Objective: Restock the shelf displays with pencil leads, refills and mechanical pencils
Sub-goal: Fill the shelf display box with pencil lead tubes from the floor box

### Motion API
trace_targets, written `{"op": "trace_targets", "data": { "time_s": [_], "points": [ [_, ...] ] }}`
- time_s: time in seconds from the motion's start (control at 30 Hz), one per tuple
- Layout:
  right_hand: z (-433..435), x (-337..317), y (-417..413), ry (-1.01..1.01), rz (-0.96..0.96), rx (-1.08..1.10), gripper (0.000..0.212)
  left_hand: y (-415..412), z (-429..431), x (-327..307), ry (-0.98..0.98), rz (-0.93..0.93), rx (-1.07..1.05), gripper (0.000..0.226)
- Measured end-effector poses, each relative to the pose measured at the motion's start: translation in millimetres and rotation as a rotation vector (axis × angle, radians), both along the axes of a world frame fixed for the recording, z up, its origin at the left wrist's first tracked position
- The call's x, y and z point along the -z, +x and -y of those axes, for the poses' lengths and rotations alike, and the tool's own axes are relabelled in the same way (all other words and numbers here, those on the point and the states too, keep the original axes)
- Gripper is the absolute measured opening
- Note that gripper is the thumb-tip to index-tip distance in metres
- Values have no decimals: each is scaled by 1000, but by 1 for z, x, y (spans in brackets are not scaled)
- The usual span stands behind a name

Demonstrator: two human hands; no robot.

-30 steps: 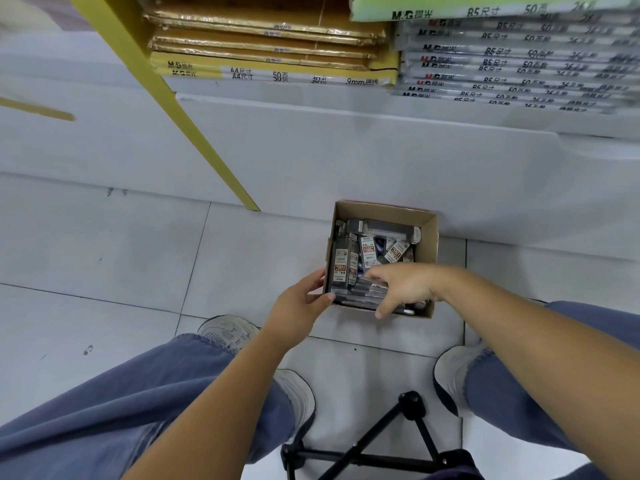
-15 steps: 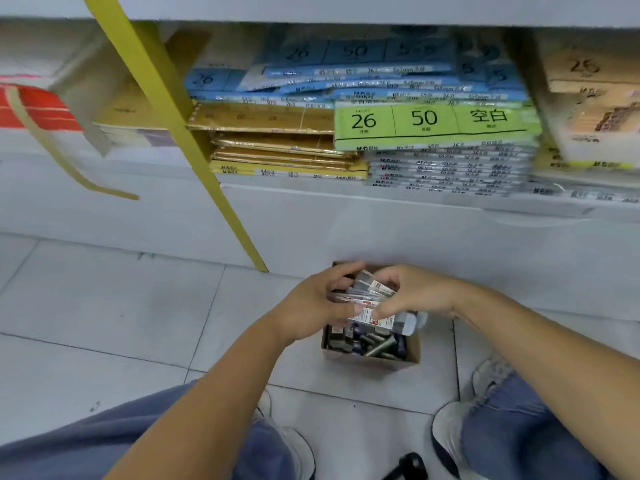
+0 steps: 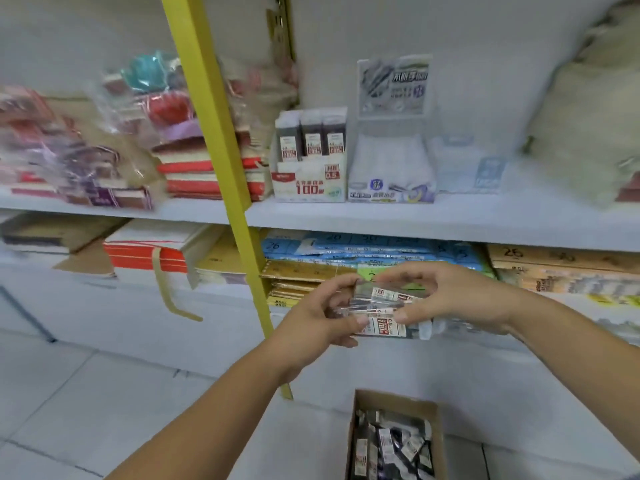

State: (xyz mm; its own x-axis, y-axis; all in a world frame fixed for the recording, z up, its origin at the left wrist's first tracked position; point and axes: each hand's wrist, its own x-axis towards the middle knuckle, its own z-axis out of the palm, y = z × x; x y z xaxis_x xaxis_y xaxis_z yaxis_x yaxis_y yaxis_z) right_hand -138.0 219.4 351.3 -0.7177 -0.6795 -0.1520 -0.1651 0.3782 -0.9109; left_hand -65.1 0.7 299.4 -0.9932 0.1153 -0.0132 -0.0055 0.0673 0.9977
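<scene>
Both hands hold a small bundle of clear pencil lead packs [image 3: 382,311] with red and white labels, raised in front of the lower shelf. My left hand [image 3: 317,318] grips the bundle's left end and my right hand [image 3: 446,294] pinches its right end. On the upper shelf [image 3: 450,221] stands a white display box of lead cases [image 3: 310,157] marked 0.5 and 100. Beside it on the right sits a clear display stand [image 3: 393,168] with a printed card. A cardboard box [image 3: 394,441] of more lead packs sits on the floor below.
A yellow upright post [image 3: 221,168] slants down in front of the shelves. Bagged notebooks [image 3: 104,147] fill the upper shelf on the left. Stacks of wrapped paper pads [image 3: 346,251] lie on the lower shelf. A pale bulky bag [image 3: 588,116] sits at the far right.
Both hands lifted the bundle of lead packs out of the floor box to shelf height. The view tilted upward, bringing the upper shelf and its displays into sight.
</scene>
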Motion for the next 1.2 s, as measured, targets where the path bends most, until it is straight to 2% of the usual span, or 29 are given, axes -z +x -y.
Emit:
{"op": "trace_targets", "data": {
  "time_s": [0.1,0.2,0.27,0.4,0.53,0.6,0.67,0.77,0.87,0.93,1.07,1.2],
  "points": [
    [4,-16,-5,-208,-58,123,63,-3,4,-22,83,-69,-63,50],
    [15,-15,-6,-484,13,240,56,-8,6,-31,161,-126,-145,45],
    [26,-10,-5,-589,26,271,56,-10,5,-33,195,-154,-210,42],
    [42,-14,-11,-502,-186,301,56,-14,13,-36,151,-146,-250,34],
    [42,-31,-21,-226,-360,80,61,-16,35,-43,-233,-112,-186,42],
    [49,-37,-22,-127,-370,-28,66,-16,40,-48,-438,-64,-120,47],
    [59,-46,-23,-108,-371,-86,71,-20,44,-57,-505,-28,-55,43],
    [74,-64,-29,-182,-387,-91,76,-27,50,-72,-311,-4,-12,47],
    [87,-80,-38,-369,-346,-26,76,-29,57,-89,-22,-57,15,42],
    [100,-83,-42,-515,-299,68,70,-28,63,-95,90,-129,-40,38],
    [128,-77,-46,-713,-230,245,55,-31,70,-97,143,-257,-200,42],
    [145,-81,-48,-726,-286,180,33,-33,81,-93,192,-251,-265,54]
  ]
}}
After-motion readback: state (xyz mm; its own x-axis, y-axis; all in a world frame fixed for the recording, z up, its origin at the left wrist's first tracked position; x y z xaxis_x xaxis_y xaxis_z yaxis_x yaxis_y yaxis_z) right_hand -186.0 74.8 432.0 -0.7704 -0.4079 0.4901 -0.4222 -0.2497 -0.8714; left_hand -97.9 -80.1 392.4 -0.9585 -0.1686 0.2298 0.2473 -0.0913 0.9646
